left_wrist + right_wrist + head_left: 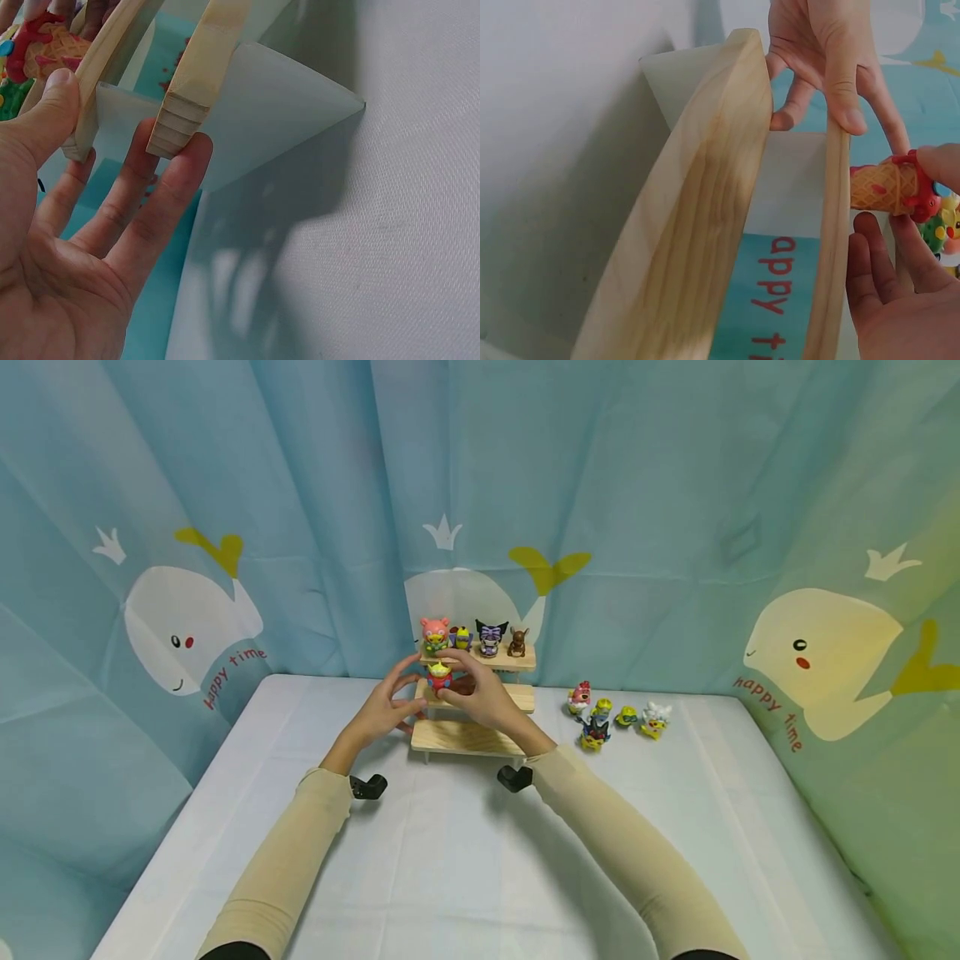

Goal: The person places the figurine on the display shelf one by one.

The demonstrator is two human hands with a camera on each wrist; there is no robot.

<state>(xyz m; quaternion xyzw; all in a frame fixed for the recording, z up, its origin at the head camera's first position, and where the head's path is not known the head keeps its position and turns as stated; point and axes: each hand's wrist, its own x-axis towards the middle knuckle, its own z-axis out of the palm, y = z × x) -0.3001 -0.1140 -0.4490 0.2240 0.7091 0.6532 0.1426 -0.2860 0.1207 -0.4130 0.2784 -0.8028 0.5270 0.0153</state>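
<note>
My right hand (486, 695) pinches a small figurine (439, 675) with a yellow-green head and red body, between thumb and fingers at the left end of the middle step. In the right wrist view, its waffle-cone-patterned base (881, 189) is right at the middle board. The three-tier wooden shelf (467, 737) stands on white side panels. At its left end is my left hand (381, 708), fingers spread; its thumb (60, 88) rests on the middle board's edge, and other fingertips touch the board ends. Several figurines, including a pink bear-like one (435, 633), line the top tier.
Right of the shelf, several more figurines stand on the white table (450, 868), among them a red-topped one (579, 697) and a white fluffy one (655, 718). A blue curtain (637, 485) with printed whales hangs close behind the shelf.
</note>
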